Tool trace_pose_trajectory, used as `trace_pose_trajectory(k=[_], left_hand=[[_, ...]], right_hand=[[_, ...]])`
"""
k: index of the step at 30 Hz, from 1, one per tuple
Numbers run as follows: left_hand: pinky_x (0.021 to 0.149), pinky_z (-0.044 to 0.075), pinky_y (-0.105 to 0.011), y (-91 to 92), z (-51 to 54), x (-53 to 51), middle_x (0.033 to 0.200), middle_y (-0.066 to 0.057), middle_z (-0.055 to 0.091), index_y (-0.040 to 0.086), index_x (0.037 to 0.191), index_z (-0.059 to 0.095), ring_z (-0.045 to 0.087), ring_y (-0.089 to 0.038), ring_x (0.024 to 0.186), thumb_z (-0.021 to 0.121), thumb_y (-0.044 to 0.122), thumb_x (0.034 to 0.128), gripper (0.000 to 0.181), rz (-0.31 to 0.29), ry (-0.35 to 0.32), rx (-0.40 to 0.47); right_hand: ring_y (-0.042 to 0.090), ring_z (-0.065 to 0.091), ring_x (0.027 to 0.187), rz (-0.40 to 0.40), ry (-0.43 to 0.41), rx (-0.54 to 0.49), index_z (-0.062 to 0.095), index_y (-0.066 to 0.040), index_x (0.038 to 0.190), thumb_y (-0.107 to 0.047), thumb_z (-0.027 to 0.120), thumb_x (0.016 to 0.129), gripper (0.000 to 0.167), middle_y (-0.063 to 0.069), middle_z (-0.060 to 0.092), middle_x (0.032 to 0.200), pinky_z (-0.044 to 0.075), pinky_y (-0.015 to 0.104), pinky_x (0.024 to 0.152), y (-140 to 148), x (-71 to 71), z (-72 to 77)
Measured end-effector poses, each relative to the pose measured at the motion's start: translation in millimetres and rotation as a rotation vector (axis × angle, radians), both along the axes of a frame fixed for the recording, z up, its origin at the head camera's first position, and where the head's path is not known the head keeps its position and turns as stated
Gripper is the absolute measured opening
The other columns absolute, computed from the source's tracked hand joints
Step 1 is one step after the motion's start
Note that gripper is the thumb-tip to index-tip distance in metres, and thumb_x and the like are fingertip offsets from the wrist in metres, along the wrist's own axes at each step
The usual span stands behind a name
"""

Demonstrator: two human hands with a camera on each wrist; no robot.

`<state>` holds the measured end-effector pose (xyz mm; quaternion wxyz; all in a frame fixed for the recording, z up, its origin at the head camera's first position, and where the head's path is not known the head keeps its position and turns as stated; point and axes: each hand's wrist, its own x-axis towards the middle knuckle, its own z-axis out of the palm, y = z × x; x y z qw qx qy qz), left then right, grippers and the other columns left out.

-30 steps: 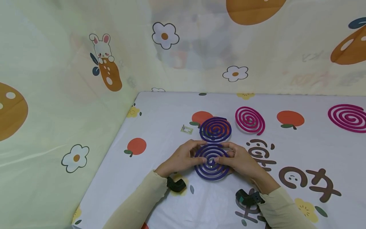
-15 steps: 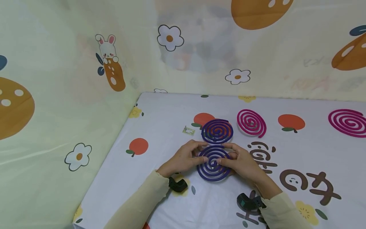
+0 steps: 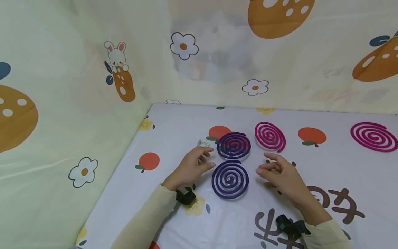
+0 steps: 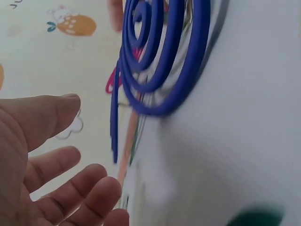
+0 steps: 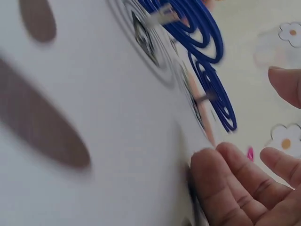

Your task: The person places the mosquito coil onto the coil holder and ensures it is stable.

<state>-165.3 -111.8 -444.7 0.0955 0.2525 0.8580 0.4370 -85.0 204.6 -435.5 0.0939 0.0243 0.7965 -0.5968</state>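
A dark blue mosquito coil [image 3: 230, 180] sits between my two hands, raised off the cloth on a small metal stand [image 5: 162, 16] seen under it in the right wrist view. Just behind it is a second blue mosquito coil [image 3: 234, 145], also held up by a stand. My left hand [image 3: 191, 166] hovers to the left of the near coil, thumb and fingers apart, holding nothing. To the coil's right, my right hand [image 3: 284, 176] is off it too, its fingers loosely bent and bare. Beyond the left fingertips lies a loose metal stand [image 3: 203, 143], partly hidden.
A pink mosquito coil [image 3: 270, 136] rests behind and to the right of the blue ones. Another pink coil [image 3: 374, 137] lies at the far right. The table has a white printed cloth [image 3: 174, 128]; patterned sheets [image 3: 217, 65] rise behind and at left.
Both hands have let go of the near blue coil and drawn apart, the left hand leftward and the right hand rightward. The coil stays in place on its stand.
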Motion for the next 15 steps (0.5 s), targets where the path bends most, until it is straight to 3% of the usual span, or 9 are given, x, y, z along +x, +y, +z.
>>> trace_pose_trajectory(k=[3,5,7,10,15], left_hand=[[0.099,0.052,-0.045,-7.4,1.3,-4.7,0.128,-0.014,0.063,0.008,0.149,0.055,0.063,-0.026,0.113,0.072,0.022,0.0994,0.054,0.052,-0.001,-0.011],[0.103,0.050,-0.048,-12.0,1.9,-8.6,0.132,-0.014,0.062,0.009,0.150,0.055,0.061,-0.028,0.120,0.073,0.024,0.0989,0.056,0.091,0.030,-0.033],[0.109,0.045,-0.051,-15.8,2.7,-12.9,0.139,-0.014,0.059,0.009,0.150,0.054,0.055,-0.030,0.129,0.074,0.026,0.0977,0.058,0.131,0.076,-0.055],[0.118,0.037,-0.051,-19.9,4.7,-21.6,0.151,-0.012,0.052,0.009,0.152,0.051,0.044,-0.031,0.142,0.076,0.029,0.0958,0.065,0.175,0.135,-0.109],[0.122,0.032,-0.050,-23.6,10.0,-38.6,0.159,-0.012,0.046,0.009,0.157,0.045,0.038,-0.031,0.149,0.078,0.031,0.0952,0.073,0.176,0.107,-0.170]], right_hand=[[0.011,0.070,0.106,-0.003,0.033,0.068,0.028,-0.003,0.162,-0.030,0.073,0.100,0.082,0.027,0.060,0.136,0.058,0.023,0.082,17.3,2.4,1.8],[0.024,0.067,0.119,-0.007,0.050,0.140,0.024,-0.005,0.164,-0.033,0.071,0.101,0.084,0.029,0.055,0.143,0.060,0.032,0.090,31.3,3.6,3.7],[0.043,0.058,0.131,-0.026,0.066,0.216,0.019,-0.007,0.166,-0.037,0.070,0.101,0.088,0.032,0.048,0.151,0.057,0.049,0.098,47.9,3.8,6.1],[0.063,0.037,0.140,-0.078,0.082,0.292,0.011,-0.009,0.168,-0.039,0.071,0.100,0.095,0.037,0.032,0.159,0.040,0.077,0.100,78.2,2.5,9.4],[0.070,0.025,0.139,-0.230,0.065,0.485,0.003,-0.006,0.167,-0.047,0.069,0.099,0.103,0.041,0.017,0.163,0.032,0.083,0.097,135.7,-4.4,15.2]])
